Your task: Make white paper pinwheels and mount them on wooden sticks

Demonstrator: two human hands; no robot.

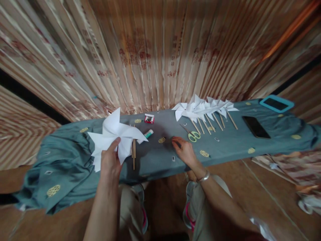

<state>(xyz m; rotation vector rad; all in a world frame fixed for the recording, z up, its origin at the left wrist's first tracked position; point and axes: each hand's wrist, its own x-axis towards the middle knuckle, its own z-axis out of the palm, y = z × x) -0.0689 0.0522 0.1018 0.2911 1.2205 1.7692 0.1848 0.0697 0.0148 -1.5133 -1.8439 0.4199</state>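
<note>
My left hand (110, 160) grips a white paper pinwheel (115, 129), thumb on top near its centre, and holds it over the left part of the cloth. Partly hidden behind its blades, several wooden sticks (134, 154) lie on the cloth. My right hand (184, 150) is low over the middle of the table, with thumb and fingers drawn together. Whatever lies between those fingertips is too small to make out. Green-handled scissors (194, 136) lie just right of it. A glue stick (148, 134) and a small open red box (149, 119) with tiny contents lie between my hands.
A row of several white pinwheels on sticks (200, 108) lies at the back right. Farther right are a dark phone (255, 127) and a blue-framed tablet (277, 103). Grey-green patterned cloth (150, 164) covers the narrow table; a striped curtain (155, 60) hangs behind it.
</note>
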